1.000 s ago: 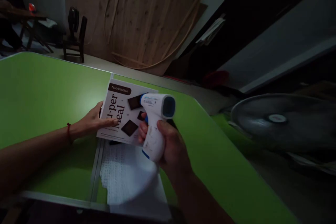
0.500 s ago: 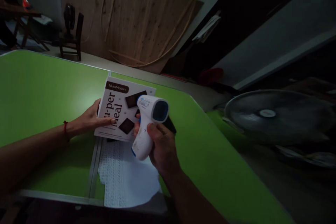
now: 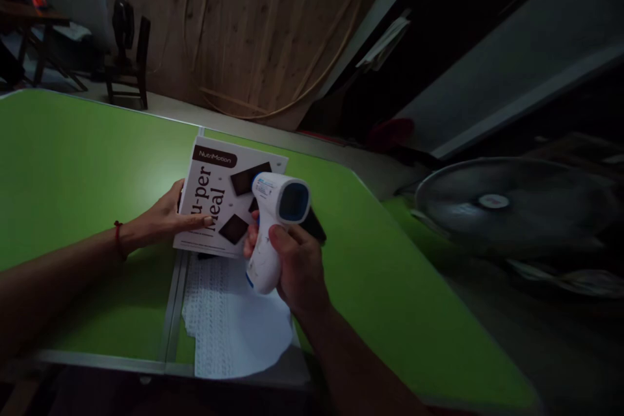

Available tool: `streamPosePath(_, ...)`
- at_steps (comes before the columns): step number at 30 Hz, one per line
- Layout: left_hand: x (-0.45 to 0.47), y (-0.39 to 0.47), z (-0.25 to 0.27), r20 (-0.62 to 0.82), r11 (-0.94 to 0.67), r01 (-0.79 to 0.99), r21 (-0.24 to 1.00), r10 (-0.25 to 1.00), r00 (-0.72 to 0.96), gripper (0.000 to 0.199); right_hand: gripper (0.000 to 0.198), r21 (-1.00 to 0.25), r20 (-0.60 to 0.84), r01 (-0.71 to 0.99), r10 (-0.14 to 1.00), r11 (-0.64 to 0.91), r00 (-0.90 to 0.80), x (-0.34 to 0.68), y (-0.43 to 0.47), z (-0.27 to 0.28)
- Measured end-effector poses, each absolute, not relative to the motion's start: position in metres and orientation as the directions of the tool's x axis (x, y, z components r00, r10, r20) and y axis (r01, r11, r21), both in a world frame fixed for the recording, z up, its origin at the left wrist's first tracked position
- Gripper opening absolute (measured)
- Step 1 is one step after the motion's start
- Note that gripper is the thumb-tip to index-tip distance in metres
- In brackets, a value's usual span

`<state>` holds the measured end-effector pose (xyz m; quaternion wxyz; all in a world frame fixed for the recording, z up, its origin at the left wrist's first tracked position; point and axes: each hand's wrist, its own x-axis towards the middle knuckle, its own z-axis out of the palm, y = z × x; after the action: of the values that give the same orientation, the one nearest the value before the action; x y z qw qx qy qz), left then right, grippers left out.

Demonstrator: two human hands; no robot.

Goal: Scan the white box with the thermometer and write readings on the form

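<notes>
My left hand (image 3: 168,213) grips the left edge of a white box (image 3: 221,205) printed "NutriMotion", its thumb across the front and its other fingers hidden. The box is tilted up above the green table (image 3: 112,169). In my right hand (image 3: 297,266) is a white and blue infrared thermometer (image 3: 267,247), fingers wrapped round its handle. Its dark screen faces me and its front end points at the box, covering part of the printed dark squares. A white sheet with a bumpy textured strip (image 3: 238,325) lies below the box. A dark object (image 3: 313,224) shows behind my right hand.
A large round fan (image 3: 492,208) stands beyond the table's right edge. A chair with a small fan (image 3: 123,26) is at the back left, near a wooden table (image 3: 36,16). A wooden panel (image 3: 273,26) leans at the back. A metal seam (image 3: 173,312) crosses the green table.
The view has shifted slightly, so everything sits a little higher and further left. Both hands keep their hold on the box and the thermometer, in nearly the same arrangement.
</notes>
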<state>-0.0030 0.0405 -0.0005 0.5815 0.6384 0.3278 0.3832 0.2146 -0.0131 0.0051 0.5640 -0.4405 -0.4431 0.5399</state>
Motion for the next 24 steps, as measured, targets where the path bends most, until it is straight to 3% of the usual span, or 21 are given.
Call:
streamPosePath(9,-0.0039,0.0407,0.0007,0.079,-0.083,-0.014,0.996,0.864,0.497,0.066,0.029,-0.976,0.055,-0.21,0.998,0.062,0.038,0.2127,-0.0144,0.01)
streamPosePath(24,-0.0038,0.042,-0.0009,0.097,-0.101,-0.019,0.995,0.859,0.504,0.063,0.036,-0.974,0.053,-0.218,0.998,0.058,0.029,0.2141,-0.0148,0.0097)
